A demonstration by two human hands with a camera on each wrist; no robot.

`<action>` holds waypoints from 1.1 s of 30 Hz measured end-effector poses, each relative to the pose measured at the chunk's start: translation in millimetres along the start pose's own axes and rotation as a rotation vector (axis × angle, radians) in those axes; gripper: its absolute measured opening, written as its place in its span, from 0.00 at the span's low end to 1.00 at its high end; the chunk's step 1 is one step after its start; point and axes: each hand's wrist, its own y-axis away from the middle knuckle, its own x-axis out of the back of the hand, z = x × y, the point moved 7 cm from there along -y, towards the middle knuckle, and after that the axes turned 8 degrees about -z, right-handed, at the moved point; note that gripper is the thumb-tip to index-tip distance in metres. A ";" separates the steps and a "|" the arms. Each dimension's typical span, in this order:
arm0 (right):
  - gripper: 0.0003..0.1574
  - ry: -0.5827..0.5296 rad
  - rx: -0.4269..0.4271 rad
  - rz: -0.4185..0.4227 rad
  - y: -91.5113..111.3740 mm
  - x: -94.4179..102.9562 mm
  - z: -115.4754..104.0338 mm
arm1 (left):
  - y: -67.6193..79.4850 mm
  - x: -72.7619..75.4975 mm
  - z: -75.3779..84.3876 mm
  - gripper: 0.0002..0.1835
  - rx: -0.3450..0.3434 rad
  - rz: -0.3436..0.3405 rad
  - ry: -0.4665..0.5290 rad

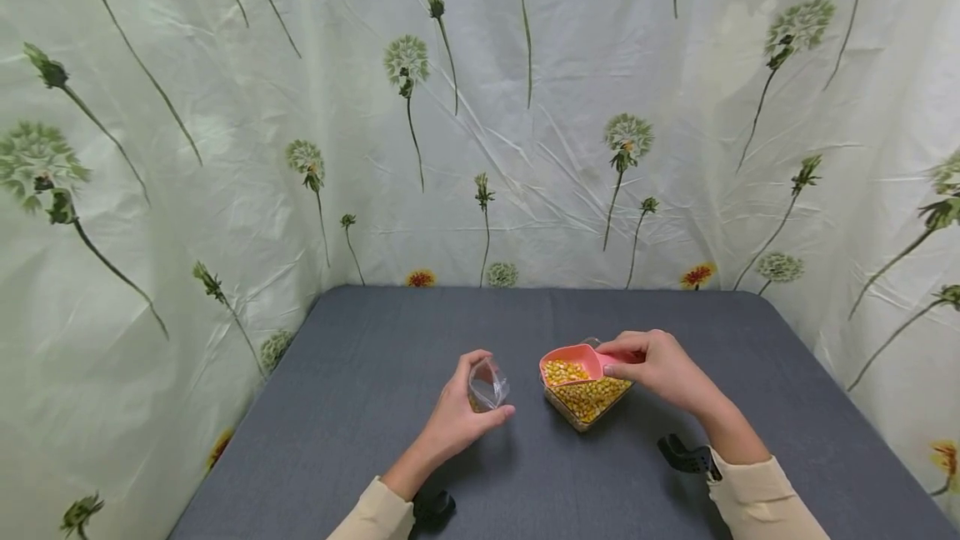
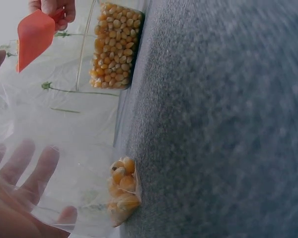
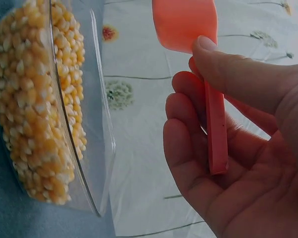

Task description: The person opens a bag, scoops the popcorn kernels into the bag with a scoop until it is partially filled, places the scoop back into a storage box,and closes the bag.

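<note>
My right hand (image 1: 654, 365) grips the handle of a pink-red scoop (image 1: 587, 359), which holds yellow corn kernels (image 1: 562, 372) in its bowl. The scoop is above a clear container (image 1: 577, 422) of corn kernels; in the right wrist view a gap shows between the handle and the container (image 3: 102, 163). To the left, my left hand (image 1: 454, 417) holds a clear plastic bag (image 1: 489, 386) between thumb and fingers, its mouth spread and facing up. A few kernels (image 2: 123, 186) lie in the bag's bottom, close to the table surface in the left wrist view.
A dark grey cloth-covered table (image 1: 360, 373) lies under everything. Behind it hangs a pale curtain (image 1: 555, 148) printed with dandelions. Black wrist straps (image 1: 684, 454) show beside both beige sleeves (image 1: 765, 494).
</note>
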 end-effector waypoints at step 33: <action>0.14 0.091 0.091 -0.039 -9.8 -50.8 -44.8 | 3.7 -27.2 11.2 0.44 0.011 -0.180 0.014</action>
